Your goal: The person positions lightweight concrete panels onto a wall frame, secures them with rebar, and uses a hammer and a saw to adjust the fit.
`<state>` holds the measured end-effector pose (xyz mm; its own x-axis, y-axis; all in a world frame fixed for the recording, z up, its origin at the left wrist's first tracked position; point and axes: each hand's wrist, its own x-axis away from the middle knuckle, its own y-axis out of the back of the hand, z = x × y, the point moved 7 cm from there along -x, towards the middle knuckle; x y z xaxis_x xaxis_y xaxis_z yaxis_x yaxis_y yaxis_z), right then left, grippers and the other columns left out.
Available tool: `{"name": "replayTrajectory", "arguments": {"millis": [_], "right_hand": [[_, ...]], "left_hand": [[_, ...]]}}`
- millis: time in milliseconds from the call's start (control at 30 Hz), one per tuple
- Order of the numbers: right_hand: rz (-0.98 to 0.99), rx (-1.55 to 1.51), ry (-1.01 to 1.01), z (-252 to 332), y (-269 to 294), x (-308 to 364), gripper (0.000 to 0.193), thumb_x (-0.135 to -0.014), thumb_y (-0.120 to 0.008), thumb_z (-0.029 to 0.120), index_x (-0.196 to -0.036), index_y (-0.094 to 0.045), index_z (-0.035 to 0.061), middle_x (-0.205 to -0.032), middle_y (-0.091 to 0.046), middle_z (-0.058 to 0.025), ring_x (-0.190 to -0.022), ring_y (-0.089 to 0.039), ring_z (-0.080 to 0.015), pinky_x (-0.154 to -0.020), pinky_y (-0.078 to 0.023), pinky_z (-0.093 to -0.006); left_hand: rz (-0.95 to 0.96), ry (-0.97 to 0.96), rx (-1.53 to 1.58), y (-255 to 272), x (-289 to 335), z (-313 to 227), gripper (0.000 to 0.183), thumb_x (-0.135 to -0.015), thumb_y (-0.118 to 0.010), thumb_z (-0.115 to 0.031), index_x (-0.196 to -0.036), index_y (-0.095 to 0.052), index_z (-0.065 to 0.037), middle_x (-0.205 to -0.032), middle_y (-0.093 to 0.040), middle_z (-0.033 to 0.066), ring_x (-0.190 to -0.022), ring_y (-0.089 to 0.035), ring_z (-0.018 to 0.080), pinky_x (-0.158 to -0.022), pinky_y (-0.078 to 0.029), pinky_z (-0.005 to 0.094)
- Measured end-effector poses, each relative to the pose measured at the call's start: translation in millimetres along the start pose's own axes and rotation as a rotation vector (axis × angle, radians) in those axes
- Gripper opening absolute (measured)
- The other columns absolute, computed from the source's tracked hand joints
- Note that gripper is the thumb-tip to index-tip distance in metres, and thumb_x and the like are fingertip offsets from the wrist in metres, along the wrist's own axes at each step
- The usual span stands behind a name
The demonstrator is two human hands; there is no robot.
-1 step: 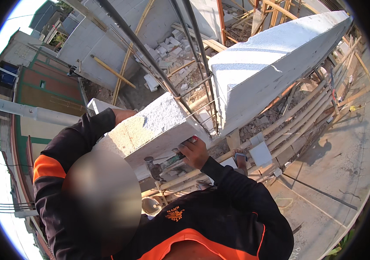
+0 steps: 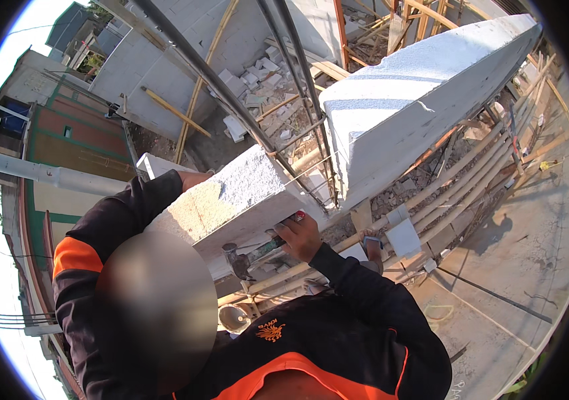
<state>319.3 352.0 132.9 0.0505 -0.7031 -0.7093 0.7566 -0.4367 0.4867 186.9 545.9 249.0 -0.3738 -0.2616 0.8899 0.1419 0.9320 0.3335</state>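
A pale lightweight concrete block [image 2: 244,183] lies on top of the wall, its rough upper face partly sandy and partly grey-white. At its far left side is my left hand [image 2: 194,179], against the block, its fingers mostly hidden. My right hand [image 2: 300,237] is closed round the handle of a hammer [image 2: 236,261], right beside the block's near face. The hammer's head points left, and a bit of red shows by my thumb. Dark steel bars [image 2: 298,73] rise just beyond the block's right end.
Across the bars, a longer pale wall section [image 2: 424,80] runs to the upper right. Bamboo poles [image 2: 458,180] lie below on the right, near a person's foot [image 2: 372,247]. A round bucket [image 2: 234,317] sits low in the middle. Broken blocks [image 2: 258,73] litter the ground behind.
The view has shifted very slightly. Both hands, the block and the hammer keep nearly the same places.
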Motion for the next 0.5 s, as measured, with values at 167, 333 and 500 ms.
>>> {"name": "replayTrajectory", "arguments": {"millis": [167, 333, 500], "right_hand": [[-0.051, -0.020, -0.034, 2, 3, -1, 0.049, -0.055, -0.077, 0.017, -0.101, -0.063, 0.0077, -0.095, -0.064, -0.0072, -0.088, -0.065, -0.0271, -0.075, -0.050, -0.0450], [-0.080, -0.033, -0.060, 3, 0, -5, 0.047, -0.054, -0.076, 0.018, -0.098, -0.064, 0.0068, -0.096, -0.065, -0.0082, -0.089, -0.066, -0.0274, -0.074, -0.051, -0.0460], [-0.140, -0.038, -0.074, 1, 8, -9, 0.043, -0.053, -0.074, 0.016, -0.094, -0.062, 0.0061, -0.091, -0.065, -0.0070, -0.084, -0.066, -0.0274, -0.071, -0.051, -0.0452]], "left_hand": [[0.020, 0.037, 0.071, -1, -14, -4, 0.081, -0.100, -0.036, -0.068, -0.144, -0.049, -0.001, -0.142, -0.054, 0.0214, -0.132, -0.052, 0.0322, -0.113, -0.037, 0.0400], [0.024, 0.061, 0.111, -1, -7, -3, 0.082, -0.099, -0.036, -0.069, -0.145, -0.047, -0.002, -0.144, -0.052, 0.0215, -0.133, -0.050, 0.0327, -0.113, -0.036, 0.0404], [0.025, 0.073, 0.148, -3, -3, -5, 0.084, -0.098, -0.036, -0.070, -0.147, -0.045, -0.002, -0.146, -0.049, 0.0216, -0.135, -0.048, 0.0332, -0.114, -0.036, 0.0408]]}}
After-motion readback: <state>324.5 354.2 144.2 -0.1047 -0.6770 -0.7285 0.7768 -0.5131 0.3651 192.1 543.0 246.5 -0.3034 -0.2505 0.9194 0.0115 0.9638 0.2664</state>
